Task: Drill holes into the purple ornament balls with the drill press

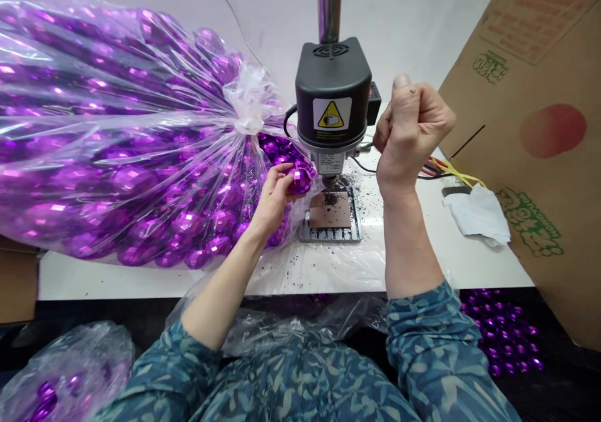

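A shiny purple faceted ball (301, 181) is pinched between the thumb and fingers of my left hand (275, 195), just left of the drill press's spindle. The small black drill press (333, 90) stands on a grey slotted base (331, 237). On that base lies a brown square board (328, 212) strewn with dark shavings. To the right of the motor housing, my right hand (413, 124) is closed in a fist around the press's feed handle; the grip is hidden, and only a short metal rod (367, 147) shows beside the fingers.
A large tied clear bag (126, 140) of purple balls fills the left of the white table (488, 268). At right stand a cardboard box (526, 96), white tissue (479, 212) and coloured cables (446, 167). More purple balls (507, 334) lie below the table; another plastic bag (70, 372) sits lower left.
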Tool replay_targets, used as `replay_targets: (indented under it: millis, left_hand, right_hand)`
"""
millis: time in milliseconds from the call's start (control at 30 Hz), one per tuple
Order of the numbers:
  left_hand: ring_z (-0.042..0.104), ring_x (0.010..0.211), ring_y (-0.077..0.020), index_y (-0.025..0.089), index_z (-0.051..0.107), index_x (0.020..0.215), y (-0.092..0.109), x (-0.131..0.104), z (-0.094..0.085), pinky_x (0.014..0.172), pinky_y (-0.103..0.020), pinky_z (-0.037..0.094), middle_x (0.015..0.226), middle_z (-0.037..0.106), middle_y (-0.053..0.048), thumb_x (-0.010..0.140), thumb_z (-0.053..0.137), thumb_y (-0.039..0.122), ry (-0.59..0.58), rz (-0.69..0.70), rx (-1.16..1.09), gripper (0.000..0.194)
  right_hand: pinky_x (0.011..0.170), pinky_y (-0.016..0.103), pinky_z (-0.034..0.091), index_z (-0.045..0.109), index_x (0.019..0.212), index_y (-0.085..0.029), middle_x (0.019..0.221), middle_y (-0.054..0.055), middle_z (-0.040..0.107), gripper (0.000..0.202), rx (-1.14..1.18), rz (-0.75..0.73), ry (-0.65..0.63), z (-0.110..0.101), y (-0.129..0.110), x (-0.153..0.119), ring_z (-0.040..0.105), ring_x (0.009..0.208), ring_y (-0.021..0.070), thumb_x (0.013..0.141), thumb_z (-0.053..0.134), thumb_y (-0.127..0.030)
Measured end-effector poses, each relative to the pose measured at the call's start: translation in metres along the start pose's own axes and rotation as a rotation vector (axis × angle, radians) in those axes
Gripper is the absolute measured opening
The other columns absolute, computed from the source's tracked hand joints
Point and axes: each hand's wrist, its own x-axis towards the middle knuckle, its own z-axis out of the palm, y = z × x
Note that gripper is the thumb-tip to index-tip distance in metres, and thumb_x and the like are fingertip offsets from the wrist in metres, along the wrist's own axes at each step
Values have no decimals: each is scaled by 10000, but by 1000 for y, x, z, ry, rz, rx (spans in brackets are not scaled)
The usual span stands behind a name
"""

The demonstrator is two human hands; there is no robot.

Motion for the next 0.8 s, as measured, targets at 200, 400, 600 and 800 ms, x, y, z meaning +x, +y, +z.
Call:
replay_targets:
  millis: [200,400,600,800]
  left_hand:
    - [694,992,-187,225,580,1109,-30,-68,27,889,-352,591,1097,703,-55,735,842,412,-93,-232,-241,494]
    - [672,1053,-214,222,574,1169,-77,-56,33,918,-386,564,1166,675,-75,798,770,559,23,-176,-130,538]
    - [656,1111,-234,225,571,1274,-89,-25,17,1002,-410,520,1219,668,-96,796,809,428,-36,97,232,571]
    - [678,1024,-222,194,587,1208,-98,-17,21,945,-391,537,1129,699,-82,758,816,362,-33,76,243,532]
  right_hand:
    - [388,204,200,242,554,-218,427,-95,280,595,-11,-25,-16,0,0,0,231,364,-11,776,591,-647]
    - [383,223,185,258,536,-218,412,-101,292,619,51,25,-3,0,-3,-1,216,352,4,698,647,-671]
    - [416,211,202,252,548,-208,443,-93,295,626,-15,16,-29,-1,-3,-2,222,388,-5,753,582,-699]
    - [413,265,202,223,572,-240,446,-81,257,628,-66,-17,-29,0,-2,-2,194,406,27,759,480,-782]
